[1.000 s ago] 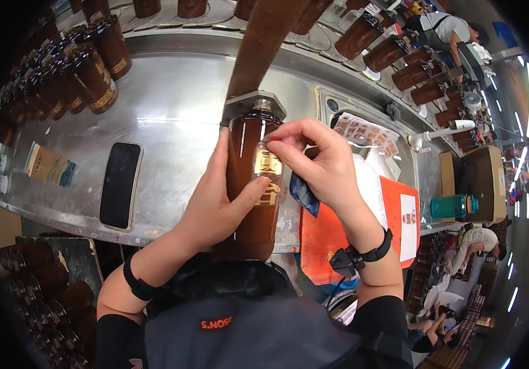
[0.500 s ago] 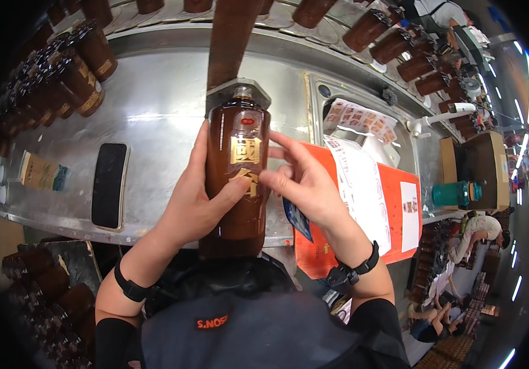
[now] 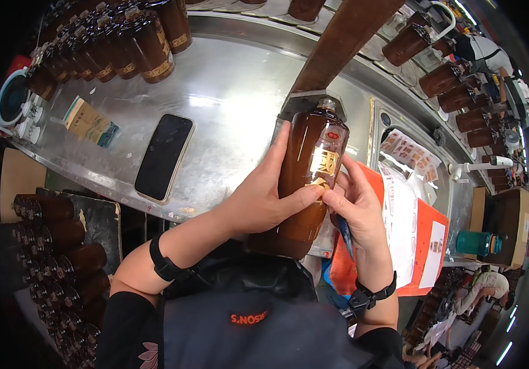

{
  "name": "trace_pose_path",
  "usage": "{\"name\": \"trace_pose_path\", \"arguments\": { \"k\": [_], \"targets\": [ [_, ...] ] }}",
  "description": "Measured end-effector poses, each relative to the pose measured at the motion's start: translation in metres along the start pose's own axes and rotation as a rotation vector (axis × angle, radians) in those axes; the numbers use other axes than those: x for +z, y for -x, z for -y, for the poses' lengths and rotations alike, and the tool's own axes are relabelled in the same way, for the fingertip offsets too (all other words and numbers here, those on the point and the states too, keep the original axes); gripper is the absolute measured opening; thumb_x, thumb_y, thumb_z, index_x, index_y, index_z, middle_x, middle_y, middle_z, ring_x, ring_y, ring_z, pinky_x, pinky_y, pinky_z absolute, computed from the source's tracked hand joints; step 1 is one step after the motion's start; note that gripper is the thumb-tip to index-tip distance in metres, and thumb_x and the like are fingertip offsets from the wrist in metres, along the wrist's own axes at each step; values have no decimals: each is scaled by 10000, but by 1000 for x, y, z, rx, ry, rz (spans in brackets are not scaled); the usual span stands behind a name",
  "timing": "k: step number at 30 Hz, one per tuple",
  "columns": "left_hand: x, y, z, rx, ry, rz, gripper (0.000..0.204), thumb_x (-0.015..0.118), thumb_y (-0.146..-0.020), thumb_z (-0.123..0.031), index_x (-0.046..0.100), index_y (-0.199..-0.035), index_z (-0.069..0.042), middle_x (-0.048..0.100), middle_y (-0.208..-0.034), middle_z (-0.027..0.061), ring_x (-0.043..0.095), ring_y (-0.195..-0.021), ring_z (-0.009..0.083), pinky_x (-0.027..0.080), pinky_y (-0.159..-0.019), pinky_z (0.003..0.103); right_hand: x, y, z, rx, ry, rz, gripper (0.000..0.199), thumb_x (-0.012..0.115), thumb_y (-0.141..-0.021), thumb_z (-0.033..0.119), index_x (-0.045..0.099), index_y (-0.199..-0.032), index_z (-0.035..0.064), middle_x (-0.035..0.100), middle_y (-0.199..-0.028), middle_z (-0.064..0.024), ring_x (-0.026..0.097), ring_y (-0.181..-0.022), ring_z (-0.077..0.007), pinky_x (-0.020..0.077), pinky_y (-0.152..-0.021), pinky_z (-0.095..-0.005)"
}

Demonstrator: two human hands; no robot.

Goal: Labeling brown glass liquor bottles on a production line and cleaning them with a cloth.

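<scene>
A brown glass bottle (image 3: pixel 298 144) with gold characters and a small red emblem on its front leans back in front of me, its lower end close to my apron. My left hand (image 3: pixel 270 197) is wrapped round its left side, thumb pressed on the lower gold character. On the other side my right hand (image 3: pixel 361 209) has its fingers along the bottle's edge, and its thumb tip meets my left thumb on that character. A dark blue flat piece (image 3: pixel 344 237) shows beneath my right palm; whether I hold it I cannot tell.
On the metal counter (image 3: pixel 215 80) lie a phone (image 3: pixel 164 157) and a tan packet (image 3: pixel 91 122). Brown bottles (image 3: pixel 147 46) crowd the far left; more stand lower left (image 3: pixel 61 246). An orange folder (image 3: pixel 427 237) with white sheets lies right, beside a sink with a white tap (image 3: pixel 480 165).
The view has swung, so the counter and bottle sit further right in it. The bottle leans more to the right, and my right thumb has come onto the gold character beside my left thumb.
</scene>
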State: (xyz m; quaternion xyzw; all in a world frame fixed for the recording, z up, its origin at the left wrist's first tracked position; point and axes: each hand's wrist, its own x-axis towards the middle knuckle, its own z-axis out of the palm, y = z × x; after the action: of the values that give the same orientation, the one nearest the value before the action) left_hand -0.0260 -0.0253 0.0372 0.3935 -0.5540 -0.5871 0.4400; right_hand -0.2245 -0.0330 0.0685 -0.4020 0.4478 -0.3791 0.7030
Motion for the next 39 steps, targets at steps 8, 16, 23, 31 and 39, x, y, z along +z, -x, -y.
{"name": "trace_pose_path", "arguments": {
  "k": [8,16,23,31,39],
  "targets": [
    [2,-4,-1,46,-30,-57,984,691,-904,-290,29,-1485,149,308,-1488,288,323,-1404,297,265,-1150,361,1,0,-6,-11,-73,7,843,716,-853,-1,200,-1519,-24,562,-1286,-167,634,-1000,-134,493,-853,-254],
    [4,-8,-5,55,4,-91,882,634,-951,-284,76,-1483,146,397,-1437,264,429,-1331,267,340,-1104,347,5,-1,-4,5,-39,-46,820,722,-871,54,213,-1508,-31,573,-1266,-166,638,-1002,-148,495,-860,-268],
    [4,-7,-10,-9,65,-78,869,626,-957,-292,84,-1493,127,440,-1411,253,476,-1291,248,375,-1076,338,6,1,-2,-9,-81,-35,835,738,-861,65,219,-1509,-24,584,-1250,-162,637,-1003,-147,491,-877,-268],
    [2,-42,-14,-140,-116,-200,783,687,-908,-327,296,-1423,114,485,-1357,243,509,-1249,257,407,-1044,340,8,2,-2,-21,-34,-16,850,733,-848,13,206,-1514,-18,568,-1267,-171,625,-1080,-182,488,-932,-296],
    [7,-45,-13,-65,156,-225,667,687,-924,-309,380,-1362,90,586,-1222,170,556,-1143,192,448,-979,315,8,0,-3,-32,-124,20,834,713,-848,-16,207,-1511,-5,556,-1270,-175,617,-1099,-192,492,-943,-309]
  ]
}}
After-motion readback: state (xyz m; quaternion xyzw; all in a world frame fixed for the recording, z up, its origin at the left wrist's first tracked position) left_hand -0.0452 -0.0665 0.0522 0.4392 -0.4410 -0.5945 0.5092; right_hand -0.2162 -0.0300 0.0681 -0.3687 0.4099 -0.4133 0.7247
